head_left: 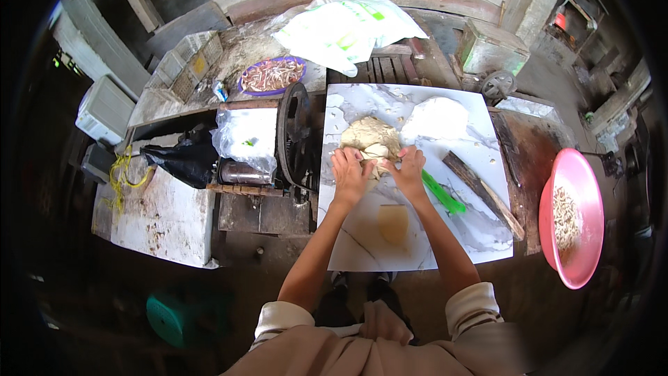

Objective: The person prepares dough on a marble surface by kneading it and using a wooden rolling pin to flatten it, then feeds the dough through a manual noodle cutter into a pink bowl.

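In the head view, the left hand (351, 175) and the right hand (408, 169) are working close together on a lump of dough (369, 130). The dough is sitting on a white board with gray streaks (355, 244), near the middle of the board from far to near. The fingers of both hands are bending and grasping the side of the dough nearest the person. The tips are partly hiding in it, so I cannot tell how hard they are squeezing.

The step in hand is looking like folding and pressing the dough. The next push seems to be calling for both hands working as a pair, with the fingers staying out of the white powder (437, 118).

That powder is lying in a pile past the right hand. A green strip (444, 193) is resting just beside the right wrist, and a dark stick (465, 173) is lying farther right. A flat yellow piece (393, 224) is lying between the arms. Off the board, a pink bowl (593, 257) is holding many small pale bits.
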The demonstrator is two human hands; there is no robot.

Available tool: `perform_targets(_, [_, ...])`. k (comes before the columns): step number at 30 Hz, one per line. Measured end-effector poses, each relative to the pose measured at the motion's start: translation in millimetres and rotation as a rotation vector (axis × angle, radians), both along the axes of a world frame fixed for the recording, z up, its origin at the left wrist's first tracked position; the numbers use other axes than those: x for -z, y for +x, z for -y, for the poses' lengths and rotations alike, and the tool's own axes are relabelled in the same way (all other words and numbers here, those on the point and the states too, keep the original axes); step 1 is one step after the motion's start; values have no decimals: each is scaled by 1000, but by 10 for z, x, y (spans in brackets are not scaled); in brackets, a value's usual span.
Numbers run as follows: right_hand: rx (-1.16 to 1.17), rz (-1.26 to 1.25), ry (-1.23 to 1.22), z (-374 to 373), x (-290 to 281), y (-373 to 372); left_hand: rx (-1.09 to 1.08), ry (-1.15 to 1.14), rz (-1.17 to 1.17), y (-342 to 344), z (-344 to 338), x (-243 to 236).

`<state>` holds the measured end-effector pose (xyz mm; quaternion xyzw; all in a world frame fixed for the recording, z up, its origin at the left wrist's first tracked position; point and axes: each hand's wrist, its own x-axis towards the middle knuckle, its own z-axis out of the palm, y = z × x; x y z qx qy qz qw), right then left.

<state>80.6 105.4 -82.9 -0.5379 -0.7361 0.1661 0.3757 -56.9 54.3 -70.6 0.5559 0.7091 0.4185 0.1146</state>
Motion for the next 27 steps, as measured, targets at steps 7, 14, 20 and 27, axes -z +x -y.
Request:
perform_targets(7, [105,220,171,336,-214,431,2,147,-57,13,311,-30])
perform_targets(14, [57,602,208,446,-121,703,614,180,72,164,547,-47])
perform_targets(20, [63,393,-119,900,-402,732,744,143,114,167,595,-30])
perform_targets(27, [-22,487,-288,1534,-626,519,790,176,177,193,537,25])
